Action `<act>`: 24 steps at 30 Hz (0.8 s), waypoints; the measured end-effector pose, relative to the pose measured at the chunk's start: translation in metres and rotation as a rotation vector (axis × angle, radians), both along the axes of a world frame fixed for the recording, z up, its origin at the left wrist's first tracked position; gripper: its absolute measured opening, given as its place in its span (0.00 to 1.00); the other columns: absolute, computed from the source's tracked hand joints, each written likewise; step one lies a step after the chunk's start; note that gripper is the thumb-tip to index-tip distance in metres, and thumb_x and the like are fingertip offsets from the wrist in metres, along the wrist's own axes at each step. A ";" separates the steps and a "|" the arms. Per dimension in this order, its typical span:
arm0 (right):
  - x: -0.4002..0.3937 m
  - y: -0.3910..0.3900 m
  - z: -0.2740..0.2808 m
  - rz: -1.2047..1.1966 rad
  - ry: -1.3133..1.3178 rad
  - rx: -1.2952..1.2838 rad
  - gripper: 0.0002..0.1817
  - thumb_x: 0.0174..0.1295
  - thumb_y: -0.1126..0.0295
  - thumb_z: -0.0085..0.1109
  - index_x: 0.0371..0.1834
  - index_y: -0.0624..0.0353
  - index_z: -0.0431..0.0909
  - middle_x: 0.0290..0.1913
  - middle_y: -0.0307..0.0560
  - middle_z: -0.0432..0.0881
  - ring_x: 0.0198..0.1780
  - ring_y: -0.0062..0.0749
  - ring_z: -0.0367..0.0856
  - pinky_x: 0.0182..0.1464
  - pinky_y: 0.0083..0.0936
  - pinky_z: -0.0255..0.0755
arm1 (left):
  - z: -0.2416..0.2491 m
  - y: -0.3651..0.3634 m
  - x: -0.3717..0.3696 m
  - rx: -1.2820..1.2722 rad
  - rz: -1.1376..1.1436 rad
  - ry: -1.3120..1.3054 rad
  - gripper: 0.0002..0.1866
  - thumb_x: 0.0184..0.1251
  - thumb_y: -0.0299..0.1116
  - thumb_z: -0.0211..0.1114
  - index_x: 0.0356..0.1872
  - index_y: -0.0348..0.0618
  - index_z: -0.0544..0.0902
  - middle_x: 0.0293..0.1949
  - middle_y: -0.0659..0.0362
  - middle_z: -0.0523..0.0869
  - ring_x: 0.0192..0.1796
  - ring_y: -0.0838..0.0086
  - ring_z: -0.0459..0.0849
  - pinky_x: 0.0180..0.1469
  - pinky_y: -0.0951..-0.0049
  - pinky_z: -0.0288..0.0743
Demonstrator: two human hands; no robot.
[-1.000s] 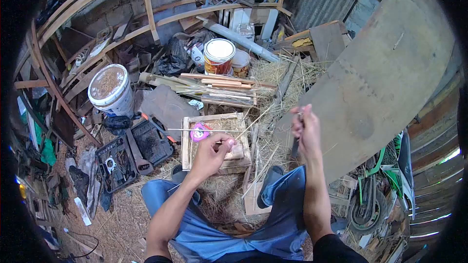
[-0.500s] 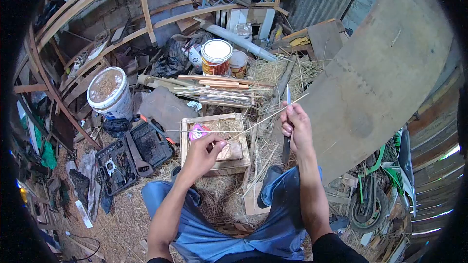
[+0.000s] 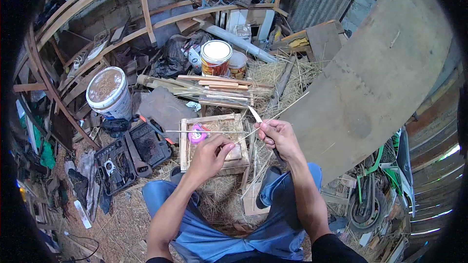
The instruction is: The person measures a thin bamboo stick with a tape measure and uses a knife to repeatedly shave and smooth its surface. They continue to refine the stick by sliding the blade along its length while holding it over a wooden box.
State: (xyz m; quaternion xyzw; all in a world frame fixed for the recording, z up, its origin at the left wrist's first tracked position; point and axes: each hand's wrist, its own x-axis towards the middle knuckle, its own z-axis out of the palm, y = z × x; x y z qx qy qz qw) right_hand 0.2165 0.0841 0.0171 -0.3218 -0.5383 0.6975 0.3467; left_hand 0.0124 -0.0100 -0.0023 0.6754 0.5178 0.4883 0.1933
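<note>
My left hand [image 3: 212,154] pinches the near end of a thin bamboo strip [image 3: 292,104], which slants up to the right. My right hand [image 3: 280,140] is closed round the dark handle of a knife [image 3: 255,114]. The pale blade points up and left, and the strip passes by the right thumb at the blade's base. Under the hands stands a wooden box frame [image 3: 184,153]. Another thin strip [image 3: 219,131] runs level across the frame. A pink tape measure [image 3: 197,134] lies inside the frame's left part, just beyond my left hand.
An open tool case [image 3: 117,168] lies to the left, below a white bucket [image 3: 108,92]. Bundled wood strips [image 3: 224,85] and a paint can [image 3: 216,57] stand ahead. A large board [image 3: 370,78] leans at the right, with a wheel [image 3: 366,209] below it.
My right hand has come down and left along the strip, and the knife has turned from nearly upright to tilted left. My left hand has shifted slightly right.
</note>
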 end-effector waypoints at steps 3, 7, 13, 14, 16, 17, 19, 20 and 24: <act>0.013 0.012 -0.003 -0.135 0.080 -0.070 0.12 0.68 0.68 0.54 0.43 0.69 0.77 0.25 0.36 0.74 0.18 0.11 0.61 0.18 0.10 0.54 | 0.004 -0.004 -0.005 0.007 0.020 0.000 0.04 0.61 0.26 0.65 0.32 0.35 0.81 0.25 0.58 0.79 0.25 0.75 0.73 0.27 0.75 0.65; 0.039 0.031 -0.003 -0.271 0.103 -0.022 0.13 0.68 0.67 0.54 0.43 0.69 0.76 0.25 0.35 0.72 0.18 0.09 0.59 0.18 0.09 0.53 | 0.008 -0.008 -0.018 -0.051 0.020 0.031 0.05 0.61 0.26 0.65 0.32 0.35 0.81 0.26 0.57 0.81 0.26 0.74 0.74 0.28 0.75 0.66; 0.042 0.024 0.003 -0.240 0.155 -0.016 0.15 0.68 0.64 0.55 0.46 0.68 0.76 0.25 0.34 0.73 0.19 0.09 0.59 0.19 0.08 0.53 | -0.001 -0.009 -0.021 -0.086 0.036 -0.011 0.05 0.62 0.26 0.64 0.33 0.34 0.81 0.27 0.54 0.81 0.28 0.68 0.79 0.32 0.71 0.70; 0.033 0.017 0.001 -0.119 0.104 -0.018 0.16 0.68 0.64 0.55 0.47 0.69 0.76 0.25 0.34 0.73 0.19 0.09 0.60 0.19 0.08 0.53 | -0.001 -0.008 -0.019 -0.114 0.021 -0.018 0.05 0.62 0.26 0.63 0.33 0.33 0.81 0.28 0.52 0.81 0.29 0.63 0.80 0.33 0.68 0.72; 0.012 0.002 0.001 0.068 0.038 -0.012 0.16 0.68 0.65 0.54 0.48 0.69 0.76 0.24 0.34 0.74 0.19 0.10 0.60 0.19 0.09 0.54 | 0.001 -0.007 -0.013 -0.119 0.016 0.013 0.05 0.62 0.26 0.63 0.33 0.33 0.81 0.28 0.52 0.82 0.30 0.63 0.80 0.34 0.68 0.72; 0.002 -0.004 0.003 0.138 0.024 -0.003 0.16 0.68 0.65 0.54 0.48 0.69 0.76 0.24 0.34 0.75 0.19 0.10 0.61 0.19 0.09 0.54 | 0.002 -0.007 -0.010 -0.126 0.013 0.044 0.05 0.62 0.25 0.63 0.33 0.33 0.81 0.28 0.52 0.82 0.31 0.62 0.81 0.35 0.68 0.72; 0.000 -0.005 0.002 0.101 0.072 -0.030 0.14 0.68 0.67 0.54 0.46 0.68 0.77 0.24 0.34 0.74 0.19 0.10 0.61 0.19 0.10 0.54 | 0.004 -0.006 -0.010 -0.096 0.004 0.027 0.04 0.62 0.25 0.62 0.34 0.33 0.81 0.29 0.52 0.82 0.31 0.61 0.80 0.35 0.68 0.72; 0.006 -0.001 0.002 0.058 0.071 -0.047 0.14 0.68 0.67 0.54 0.45 0.69 0.77 0.24 0.35 0.73 0.19 0.10 0.61 0.19 0.09 0.54 | 0.006 -0.006 -0.012 -0.090 -0.007 0.036 0.04 0.62 0.25 0.62 0.34 0.33 0.81 0.29 0.52 0.82 0.31 0.62 0.80 0.35 0.68 0.72; 0.029 0.018 0.004 -0.040 0.057 -0.032 0.13 0.67 0.68 0.55 0.43 0.70 0.77 0.24 0.35 0.72 0.19 0.10 0.61 0.19 0.09 0.54 | 0.006 -0.006 -0.019 -0.105 -0.036 0.024 0.05 0.62 0.25 0.62 0.34 0.33 0.81 0.29 0.52 0.82 0.31 0.63 0.81 0.35 0.68 0.72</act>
